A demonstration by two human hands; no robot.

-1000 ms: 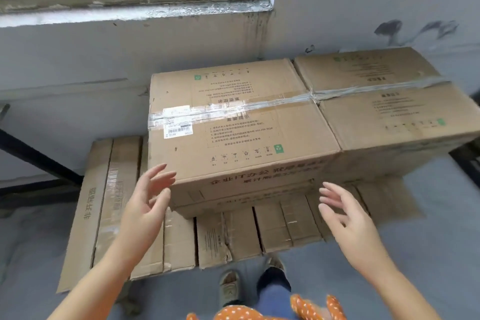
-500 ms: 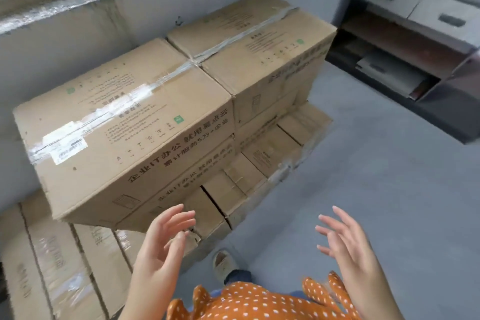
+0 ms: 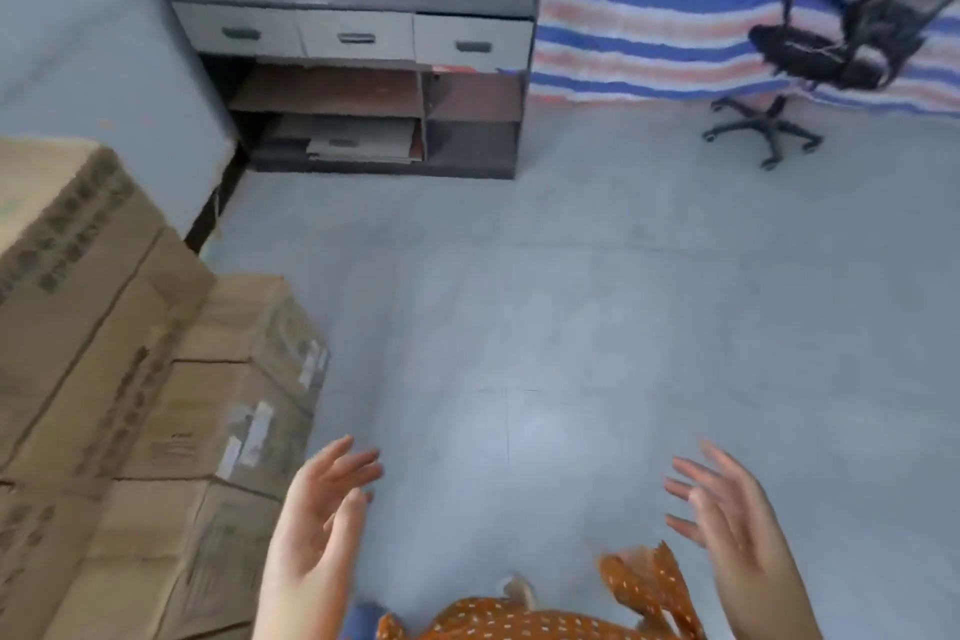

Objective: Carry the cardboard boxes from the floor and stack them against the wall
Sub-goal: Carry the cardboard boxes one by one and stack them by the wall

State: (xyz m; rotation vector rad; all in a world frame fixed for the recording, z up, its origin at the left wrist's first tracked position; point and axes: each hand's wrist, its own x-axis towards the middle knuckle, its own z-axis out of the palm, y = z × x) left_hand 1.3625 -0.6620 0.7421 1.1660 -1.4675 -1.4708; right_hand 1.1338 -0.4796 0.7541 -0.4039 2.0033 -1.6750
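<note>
Matt brown cardboard boxes (image 3: 109, 379) w/ glossy tape, smooth grey floor (image 3: 597, 301), mesh-back chair (image 3: 841, 42)

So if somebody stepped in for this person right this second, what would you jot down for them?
Left hand: open, holding nothing.
Right hand: open, holding nothing.
Stacked cardboard boxes sit at the left by the wall, piled in layers.
Done: those boxes are stacked.
Left: the floor ahead shows no loose boxes; only a cabinet and an office chair. Look elsewhere for any that remain.
</note>
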